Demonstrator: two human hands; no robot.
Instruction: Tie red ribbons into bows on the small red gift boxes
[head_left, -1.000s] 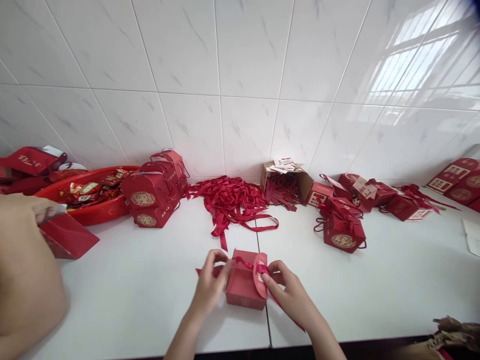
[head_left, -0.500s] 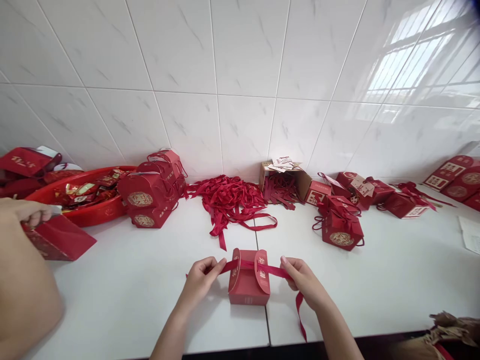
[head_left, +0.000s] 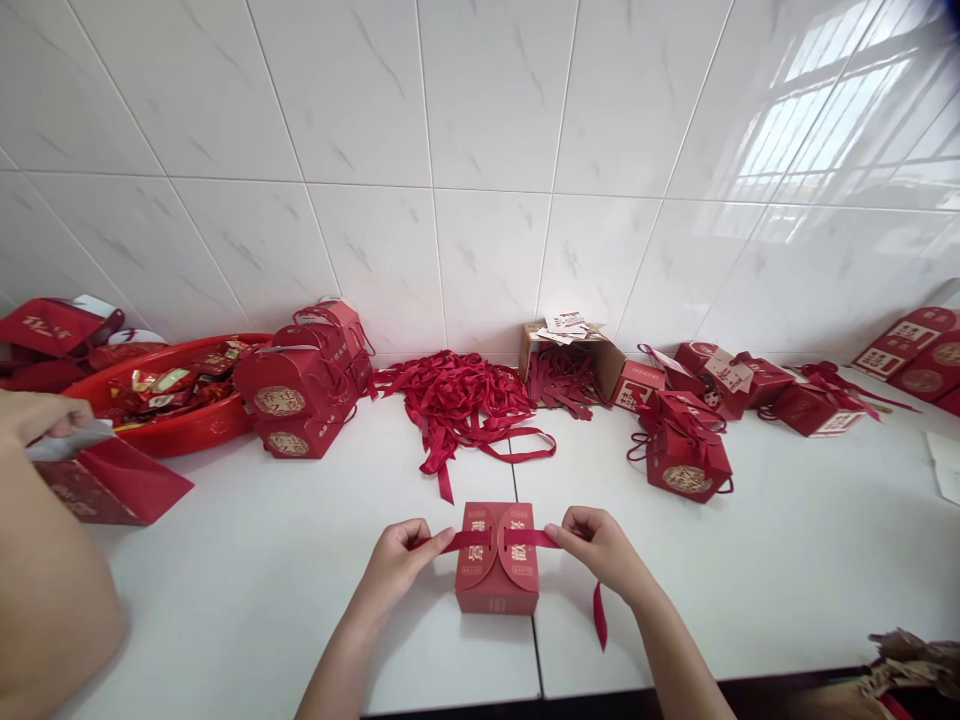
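Note:
A small red gift box (head_left: 497,592) with gold lettering sits on the white table in front of me. Its two rounded top flaps lie flat, meeting in the middle. A red ribbon (head_left: 471,540) threads through slots in both flaps and runs out to either side. My left hand (head_left: 405,550) pinches the ribbon left of the box. On the other side, my right hand (head_left: 592,545) grips it between thumb and fingers, with a loose tail hanging below. Neither hand touches the box itself.
Behind the box lies a heap of red ribbons (head_left: 465,395), beside an open carton (head_left: 607,370) of dark red strips. Tied boxes (head_left: 686,462) stand right. Stacked boxes (head_left: 292,400) and a red basin (head_left: 217,425) of sweets stand left, where another person's hand (head_left: 45,412) holds an open box (head_left: 127,480).
The box's raised flaps have come down flat as the ribbon drew tight. My right hand has shifted slightly left, closer to the box. The other person's box has opened wider to view.

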